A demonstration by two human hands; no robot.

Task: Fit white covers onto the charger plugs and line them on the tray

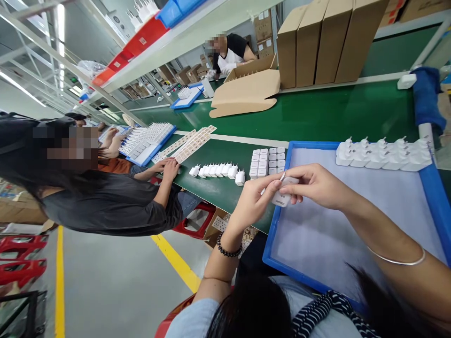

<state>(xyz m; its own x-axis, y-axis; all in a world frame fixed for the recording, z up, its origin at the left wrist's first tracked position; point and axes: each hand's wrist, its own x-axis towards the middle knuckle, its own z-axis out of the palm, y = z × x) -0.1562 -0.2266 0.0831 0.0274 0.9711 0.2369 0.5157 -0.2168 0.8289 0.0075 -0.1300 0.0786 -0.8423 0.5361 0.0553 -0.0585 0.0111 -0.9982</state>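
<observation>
My left hand and my right hand meet over the left edge of a blue-rimmed tray. Between them is a white plug-in charger with small grey print on its face. The thumbs and fingers of both hands pinch it, so much of it is covered. Just beyond my left hand stand blocks of white chargers packed side by side. A row of white chargers with pins up runs leftward along the green bench. More chargers stand at the tray's far right end.
A person in a dark top sits to the left, hands by perforated sheets. Cardboard boxes and an open carton stand across the green bench. Another person works behind. A shelf hangs overhead.
</observation>
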